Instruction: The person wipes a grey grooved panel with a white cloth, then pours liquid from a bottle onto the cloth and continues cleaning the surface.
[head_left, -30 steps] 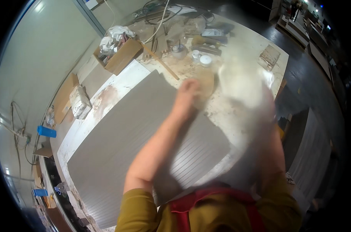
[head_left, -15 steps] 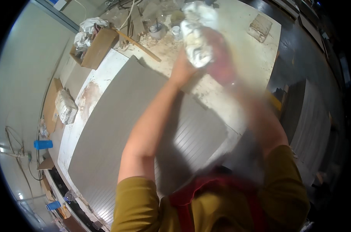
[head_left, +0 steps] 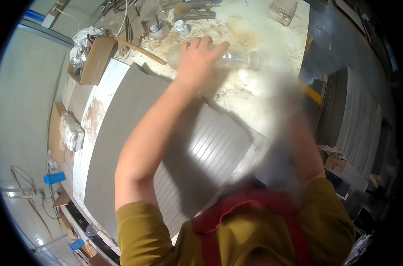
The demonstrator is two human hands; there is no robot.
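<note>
My left hand [head_left: 198, 60] is wrapped over a clear plastic bottle [head_left: 243, 60], which lies on its side above the worktable. Its neck end points right. My right hand [head_left: 283, 91] is smeared by motion, so its fingers do not show sharply. At its left side is a blurred white cloth [head_left: 251, 82] that it seems to grip. Below both hands, nearer my body, lies a large grey panel [head_left: 126, 128] with a finely grooved part [head_left: 219, 146].
A wooden stick [head_left: 141, 51], a white jar [head_left: 181, 28] and a tool with a yellow handle [head_left: 192, 6] lie at the back. A cardboard box [head_left: 97, 60] with white rags stands left. Wrapped blocks [head_left: 71, 132] sit at the edges. Stacked panels [head_left: 356, 119] stand right.
My left hand has left the crumpled white cloth and is now on the clear bottle. My right hand has moved down and right, with the white cloth by it. The view has shifted slightly.
</note>
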